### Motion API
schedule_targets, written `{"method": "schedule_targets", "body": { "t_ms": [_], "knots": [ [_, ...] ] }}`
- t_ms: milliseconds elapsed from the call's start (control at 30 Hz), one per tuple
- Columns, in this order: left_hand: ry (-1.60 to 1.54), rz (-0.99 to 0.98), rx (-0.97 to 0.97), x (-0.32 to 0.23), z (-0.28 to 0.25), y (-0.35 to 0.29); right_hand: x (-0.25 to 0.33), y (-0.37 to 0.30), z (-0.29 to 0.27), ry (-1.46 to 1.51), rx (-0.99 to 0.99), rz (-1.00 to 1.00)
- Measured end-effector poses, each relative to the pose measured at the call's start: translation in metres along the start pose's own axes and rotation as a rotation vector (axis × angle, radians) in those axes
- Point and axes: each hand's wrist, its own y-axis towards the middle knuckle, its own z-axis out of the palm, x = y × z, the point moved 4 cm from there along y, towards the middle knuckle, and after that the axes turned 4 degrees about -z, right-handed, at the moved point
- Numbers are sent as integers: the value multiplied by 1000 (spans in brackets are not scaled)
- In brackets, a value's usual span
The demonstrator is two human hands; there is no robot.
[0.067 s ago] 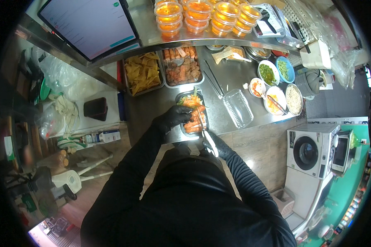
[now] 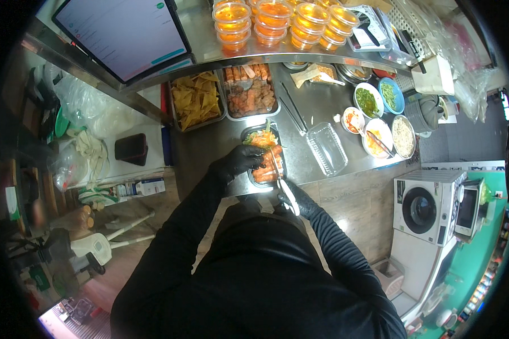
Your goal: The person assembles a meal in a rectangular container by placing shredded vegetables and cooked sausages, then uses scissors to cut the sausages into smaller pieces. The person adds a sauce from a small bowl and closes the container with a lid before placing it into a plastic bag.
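A black rectangular food tray with orange pieces and shredded greens lies on the steel counter in front of me. My left hand, in a black glove, rests on the tray's near left side over the food. My right hand, also black-gloved, grips white-handled tongs whose tips reach into the tray's orange pieces.
A clear plastic lid lies right of the tray. Behind are metal pans of chips and fried pieces, loose tongs, bowls of toppings, stacked orange sauce cups on a shelf and a tilted screen.
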Motion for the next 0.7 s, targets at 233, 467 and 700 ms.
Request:
{"method": "schedule_targets", "body": {
  "t_ms": [233, 467, 700],
  "knots": [
    [-8, 25, -2, 21, -6, 12, 13, 4, 1, 337, -135, -122],
    [91, 41, -14, 18, -2, 0, 10, 14, -2, 549, -195, -24],
    [105, -13, -5, 33, -4, 4, -8, 14, -11, 108, -136, -194]
  ]
}}
